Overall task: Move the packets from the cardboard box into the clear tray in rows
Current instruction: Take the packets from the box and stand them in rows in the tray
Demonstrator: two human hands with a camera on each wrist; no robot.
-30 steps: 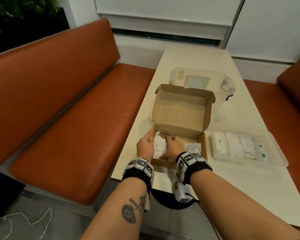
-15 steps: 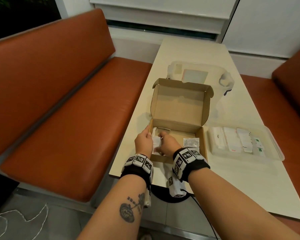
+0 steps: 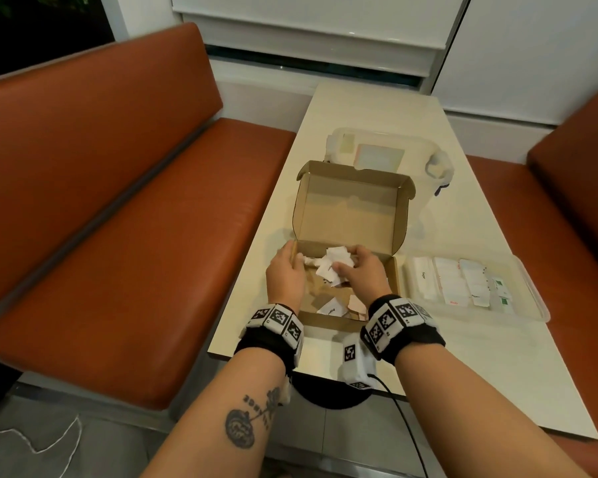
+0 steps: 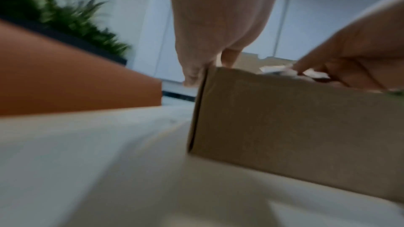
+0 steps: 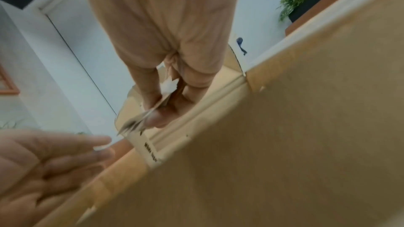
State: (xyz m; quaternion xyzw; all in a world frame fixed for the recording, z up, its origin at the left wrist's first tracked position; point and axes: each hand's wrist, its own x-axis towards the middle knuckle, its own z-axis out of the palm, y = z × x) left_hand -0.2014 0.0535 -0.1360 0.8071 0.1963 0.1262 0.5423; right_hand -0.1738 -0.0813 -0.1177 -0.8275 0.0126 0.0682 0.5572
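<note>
- While gathering a bunch of white packets (image 3: pixel 334 267) inside the cardboard box (image 3: pixel 346 215), sitting well left of the clear tray (image 3: pixel 518 298) on the tabletop (image 3: pixel 377 108).
- Lying to the right of the grip, with its long side running left to right and rows already filling much of it.
- Judging the right hand (image 3: pixel 361 274) nearer the tray, so better placed for carrying across.
- Pinching several packets edge-on between thumb and curled fingers (image 5: pixel 150 99).
- Resting the left hand (image 3: pixel 285 276) on the box's left wall, fingers fairly straight, gripping nothing.
- Leaving a few loose packets (image 3: pixel 332 308) on the box floor near the front.
</note>
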